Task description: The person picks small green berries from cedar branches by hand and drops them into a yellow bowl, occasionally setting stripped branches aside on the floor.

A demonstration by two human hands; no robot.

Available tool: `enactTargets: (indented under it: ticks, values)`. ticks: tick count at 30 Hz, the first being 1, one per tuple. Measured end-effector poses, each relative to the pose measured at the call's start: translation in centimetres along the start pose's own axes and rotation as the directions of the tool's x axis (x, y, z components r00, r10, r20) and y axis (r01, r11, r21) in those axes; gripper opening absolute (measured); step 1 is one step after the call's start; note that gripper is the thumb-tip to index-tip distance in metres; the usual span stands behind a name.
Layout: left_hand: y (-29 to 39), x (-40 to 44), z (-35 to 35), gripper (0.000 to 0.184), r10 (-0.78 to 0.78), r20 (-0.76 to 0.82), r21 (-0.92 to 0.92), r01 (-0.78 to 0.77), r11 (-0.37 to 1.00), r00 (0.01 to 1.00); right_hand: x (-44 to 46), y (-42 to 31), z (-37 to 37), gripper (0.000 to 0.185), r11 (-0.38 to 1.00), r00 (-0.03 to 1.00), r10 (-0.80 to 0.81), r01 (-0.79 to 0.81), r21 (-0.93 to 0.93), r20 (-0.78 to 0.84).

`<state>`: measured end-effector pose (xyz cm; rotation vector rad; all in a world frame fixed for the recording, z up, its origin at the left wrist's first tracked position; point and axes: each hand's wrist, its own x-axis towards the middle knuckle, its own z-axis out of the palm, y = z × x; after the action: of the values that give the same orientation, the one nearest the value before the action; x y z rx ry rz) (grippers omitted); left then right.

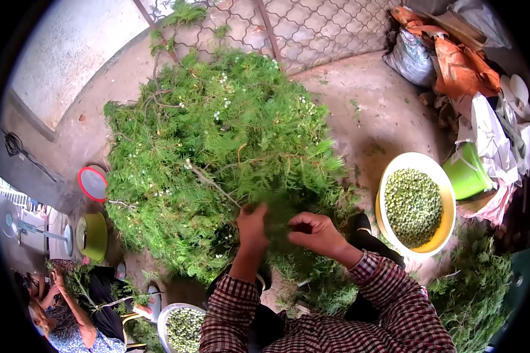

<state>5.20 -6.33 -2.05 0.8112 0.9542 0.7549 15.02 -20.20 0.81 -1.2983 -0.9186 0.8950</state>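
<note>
My left hand is closed round the stem of a green branch, over the near side of a large heap of leafy cuttings. The cut end of the stem points up and left. To its right, my right hand has its thumb and forefinger curled towards each other beside blurred foliage. Whether anything is between those fingertips is too small to tell. A yellow basin of small green fruits stands to the right of my hands.
At the lower left a person sits handling a branch near a basin of green fruits. A green tub and red-rimmed basin stand left. Right are a green bucket, sacks and more branches.
</note>
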Motion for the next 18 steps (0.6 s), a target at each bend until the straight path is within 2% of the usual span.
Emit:
enactTargets:
  ticks: [1,3,5,9,12,15,18]
  values:
    - [-0.5,-0.2,0.1,0.023,-0.018,0.007,0.001,0.018,1.0,1.0,0.0,-0.3,0.0,0.024,0.972,0.995,-0.097,0.094,-0.215,-0.004]
    - [-1.3,-0.3,0.0,0.025,-0.034,0.043,0.034,0.033,0.999,0.998,0.3,-1.3,-0.2,0.028,0.754,0.958,-0.282,0.255,-0.605,0.052]
    - [-1.7,-0.4,0.2,0.025,-0.028,0.061,0.128,0.02,0.992,0.998,0.6,-0.6,0.1,0.031,0.725,0.96,-0.272,0.244,-0.645,0.057]
    - [-1.4,-1.5,1.2,0.016,-0.056,0.065,0.035,0.053,0.998,0.996,0.8,0.4,0.3,0.031,0.736,0.971,-0.233,0.204,-0.646,0.041]
    - [-1.0,-1.7,1.3,0.019,-0.05,0.099,-0.017,0.052,0.998,0.994,0.9,0.9,0.0,0.03,0.838,0.992,-0.123,0.116,-0.534,0.022]
    - [-1.3,-1.5,1.0,0.019,-0.039,0.094,-0.011,0.04,0.999,0.995,1.0,0.7,-0.3,0.024,0.772,0.992,-0.121,0.122,-0.624,0.045]
    - [-1.2,-1.7,1.0,0.018,-0.031,0.1,-0.014,0.033,0.999,0.994,1.2,1.7,-0.2,0.021,0.869,0.998,-0.054,0.043,-0.493,-0.008]
